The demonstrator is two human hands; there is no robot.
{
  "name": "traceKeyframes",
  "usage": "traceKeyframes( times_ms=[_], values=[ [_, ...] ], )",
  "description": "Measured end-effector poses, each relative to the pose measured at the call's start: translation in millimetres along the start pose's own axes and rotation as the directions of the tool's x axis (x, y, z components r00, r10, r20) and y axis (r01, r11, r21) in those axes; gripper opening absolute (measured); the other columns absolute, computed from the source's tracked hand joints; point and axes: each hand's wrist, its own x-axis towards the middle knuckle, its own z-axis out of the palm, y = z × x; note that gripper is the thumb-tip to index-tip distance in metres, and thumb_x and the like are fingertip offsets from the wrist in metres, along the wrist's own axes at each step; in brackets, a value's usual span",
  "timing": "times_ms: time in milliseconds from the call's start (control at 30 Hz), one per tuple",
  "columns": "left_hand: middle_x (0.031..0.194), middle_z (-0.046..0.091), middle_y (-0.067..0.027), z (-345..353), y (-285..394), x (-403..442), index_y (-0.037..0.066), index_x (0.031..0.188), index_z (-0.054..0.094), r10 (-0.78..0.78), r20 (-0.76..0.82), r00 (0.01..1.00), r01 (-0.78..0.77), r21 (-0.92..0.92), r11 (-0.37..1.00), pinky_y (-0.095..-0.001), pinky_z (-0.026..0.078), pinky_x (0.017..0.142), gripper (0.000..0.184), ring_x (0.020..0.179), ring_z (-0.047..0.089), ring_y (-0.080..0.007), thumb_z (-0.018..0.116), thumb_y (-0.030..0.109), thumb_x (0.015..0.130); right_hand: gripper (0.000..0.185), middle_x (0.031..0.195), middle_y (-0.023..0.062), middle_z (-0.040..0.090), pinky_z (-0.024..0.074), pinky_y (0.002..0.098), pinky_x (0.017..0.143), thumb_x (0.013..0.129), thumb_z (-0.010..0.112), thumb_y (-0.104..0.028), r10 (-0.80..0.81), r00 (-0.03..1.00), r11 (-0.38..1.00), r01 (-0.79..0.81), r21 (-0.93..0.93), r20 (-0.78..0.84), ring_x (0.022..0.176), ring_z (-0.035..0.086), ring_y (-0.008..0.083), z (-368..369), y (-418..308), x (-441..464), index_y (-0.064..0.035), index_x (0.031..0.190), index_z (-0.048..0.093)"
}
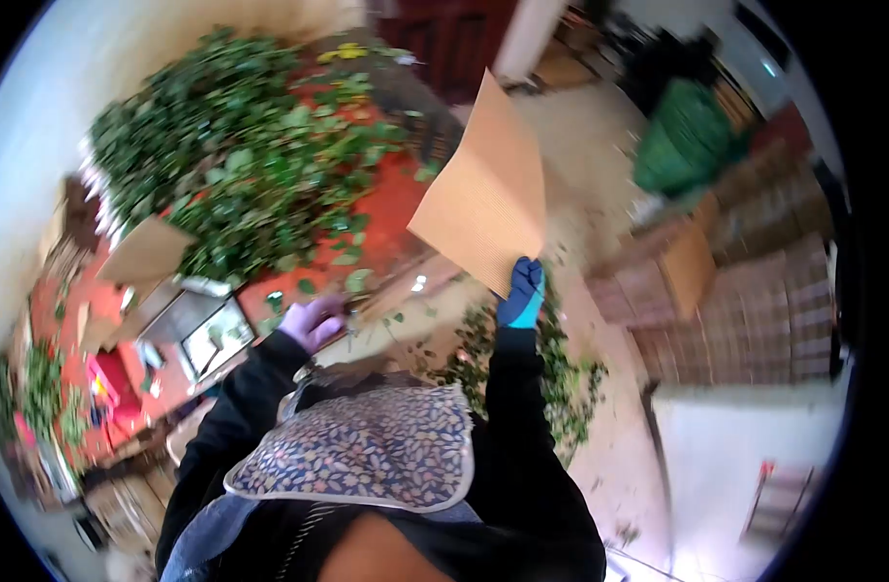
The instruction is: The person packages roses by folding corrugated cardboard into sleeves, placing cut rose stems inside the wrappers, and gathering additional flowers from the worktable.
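My right hand (522,293), in a dark blue and turquoise glove, grips the lower corner of a bent sheet of corrugated cardboard (490,189). The sheet is held up in front of me, off to the right of the table. Beside the table's near edge is my left hand (312,323), which looks purple and slightly blurred. Its fingers are curled, and what they may hold I cannot make out. A large heap of leafy green stems (236,160) covers much of the red table (377,199) beyond that hand.
A framed screen or tray (217,339) and a cardboard piece (146,250) stand on the table at left. More leafy stems (561,383) lie on the floor below my right hand. Stacked cardboard boxes (745,320) and a green sack (682,141) are to the right.
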Motion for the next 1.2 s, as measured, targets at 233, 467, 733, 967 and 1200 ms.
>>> traceKeyframes(
  times_ms=[233,467,733,967,1200],
  values=[
    [0.120,0.064,-0.0140,-9.6,14.5,-29.3,0.005,0.144,0.039,-0.203,-0.040,0.978,0.072,-0.853,0.518,-0.0343,0.060,0.081,0.062,0.097,0.069,-0.0259,0.061,0.039,0.096,0.028,0.099,-0.0008,0.054,0.0416,0.0204,0.072,0.091,0.056,0.008,0.168,0.916,0.879,0.029,-0.476,0.366,0.086,0.050,0.0077,47.3,89.0,-55.7,-0.0034,0.116,0.058],
    [0.111,0.068,-0.0141,20.1,-31.6,-68.9,0.004,0.139,0.044,-0.504,0.098,0.858,0.275,-0.916,0.291,-0.0302,0.061,0.068,0.052,0.082,0.073,-0.0264,0.063,0.026,0.097,0.032,0.115,0.0014,0.064,0.0500,0.0248,0.085,0.104,0.050,-0.025,0.587,0.775,0.559,-0.181,-0.809,0.232,0.100,0.061,0.0092,24.0,98.2,-57.5,-0.0002,0.120,0.062],
    [0.098,0.072,-0.0104,63.2,-44.6,-71.4,0.006,0.124,0.057,-0.500,0.115,0.858,0.325,-0.875,0.358,-0.0282,0.060,0.063,0.038,0.080,0.072,-0.0199,0.064,0.030,0.096,0.046,0.117,0.0034,0.065,0.0504,0.0271,0.086,0.104,0.046,-0.039,0.630,0.707,0.703,-0.342,-0.624,0.321,0.104,0.062,0.0113,72.1,91.0,-40.0,-0.0019,0.129,0.057],
    [0.091,0.071,-0.0091,128.6,-78.4,-48.6,0.007,0.118,0.063,-0.451,-0.039,0.892,0.319,-0.653,0.687,-0.0338,0.058,0.064,0.034,0.076,0.071,-0.0199,0.065,0.031,0.095,0.027,0.106,0.0026,0.066,0.0481,0.0235,0.083,0.098,0.057,-0.012,0.513,0.788,0.648,-0.095,-0.756,0.341,0.093,0.061,0.0098,76.1,128.7,36.5,-0.0019,0.122,0.061],
    [0.128,0.058,-0.0127,-6.5,89.8,-33.2,0.011,0.129,0.058,0.315,-0.330,0.890,-0.016,0.668,0.744,-0.0416,0.051,0.092,0.057,0.113,0.059,-0.0318,0.072,0.027,0.076,0.029,0.111,0.0099,0.065,0.0474,0.0352,0.089,0.098,0.054,-0.012,0.329,0.526,0.616,0.510,-0.600,0.784,0.099,0.060,0.0210,128.0,-20.1,87.8,0.0002,0.123,0.063]
  ],
)
